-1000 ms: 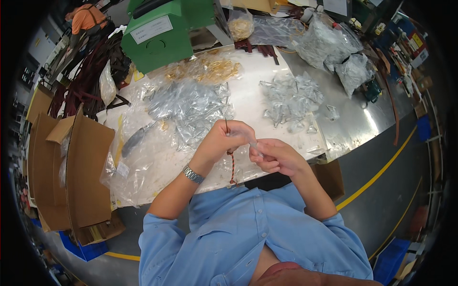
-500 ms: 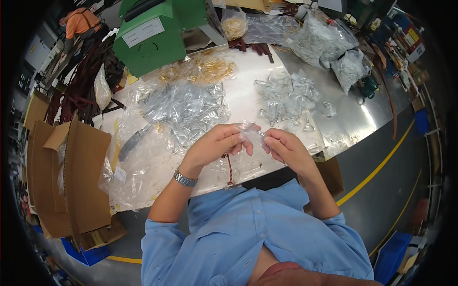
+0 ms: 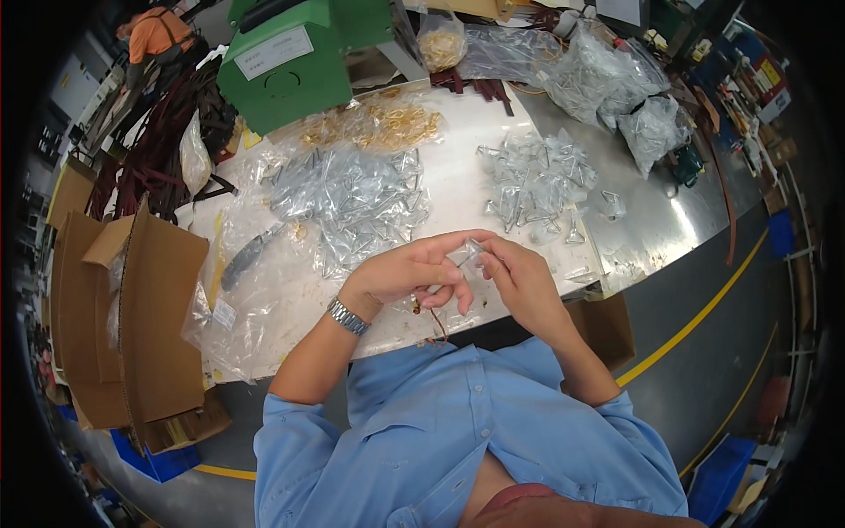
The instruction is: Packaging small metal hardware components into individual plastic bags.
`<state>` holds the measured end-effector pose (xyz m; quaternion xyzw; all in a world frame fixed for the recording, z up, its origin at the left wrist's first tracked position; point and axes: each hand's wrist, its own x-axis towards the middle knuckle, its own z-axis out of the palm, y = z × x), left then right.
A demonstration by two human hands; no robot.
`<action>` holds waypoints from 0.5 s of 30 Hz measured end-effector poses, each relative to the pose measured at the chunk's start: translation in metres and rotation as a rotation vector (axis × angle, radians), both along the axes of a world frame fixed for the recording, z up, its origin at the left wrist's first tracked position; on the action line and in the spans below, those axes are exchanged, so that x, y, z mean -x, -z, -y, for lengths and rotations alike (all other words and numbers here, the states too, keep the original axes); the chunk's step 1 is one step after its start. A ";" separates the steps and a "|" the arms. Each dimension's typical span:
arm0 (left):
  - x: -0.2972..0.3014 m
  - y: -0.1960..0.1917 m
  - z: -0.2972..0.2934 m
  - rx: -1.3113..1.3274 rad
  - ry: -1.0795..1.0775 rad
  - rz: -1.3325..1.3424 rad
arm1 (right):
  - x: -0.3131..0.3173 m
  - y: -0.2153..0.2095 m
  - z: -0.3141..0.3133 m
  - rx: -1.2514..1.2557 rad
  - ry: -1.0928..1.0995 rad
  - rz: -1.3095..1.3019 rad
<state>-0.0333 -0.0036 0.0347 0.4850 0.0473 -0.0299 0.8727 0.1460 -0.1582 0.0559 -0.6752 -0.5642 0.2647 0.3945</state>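
Note:
My left hand [image 3: 407, 269], with a metal watch on its wrist, pinches a small clear plastic bag [image 3: 466, 253] above the front of the worktable. At the same bag, the thumb and fingers of my right hand [image 3: 521, 275] are closed on its other side. A thin silvery metal piece shows at the bag, partly hidden by my fingers. Beyond my hands lies a broad pile of bagged silver metal pieces [image 3: 352, 198]. A smaller pile of bagged silver triangular pieces [image 3: 539, 180] is spread farther right.
Gold bagged pieces [image 3: 374, 128] lie before a green machine [image 3: 290, 75] at the back. Open cardboard boxes [image 3: 163, 326] stand at the left, beside a large clear bag [image 3: 242, 339]. Larger full bags [image 3: 598, 75] sit back right. A person in orange [image 3: 160, 35] bends over far left.
My fingers have shifted on the small bag, and the metal piece at it shows at a different angle. The view has moved slightly, so the table appears a little farther right.

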 end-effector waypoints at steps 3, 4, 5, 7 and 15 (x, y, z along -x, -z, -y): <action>-0.002 0.006 0.001 0.052 -0.028 0.005 | 0.006 0.008 0.000 -0.100 0.034 0.163; -0.005 0.011 0.002 0.048 -0.054 0.009 | 0.006 0.013 0.000 -0.100 0.036 0.163; -0.007 0.016 0.002 0.049 -0.052 0.009 | 0.007 0.019 -0.001 -0.096 0.050 0.192; -0.010 0.021 0.003 -0.089 -0.180 -0.067 | 0.011 0.022 -0.001 -0.092 0.061 0.220; -0.014 0.024 0.006 -0.251 -0.503 -0.116 | 0.017 0.017 -0.013 -0.068 0.079 0.033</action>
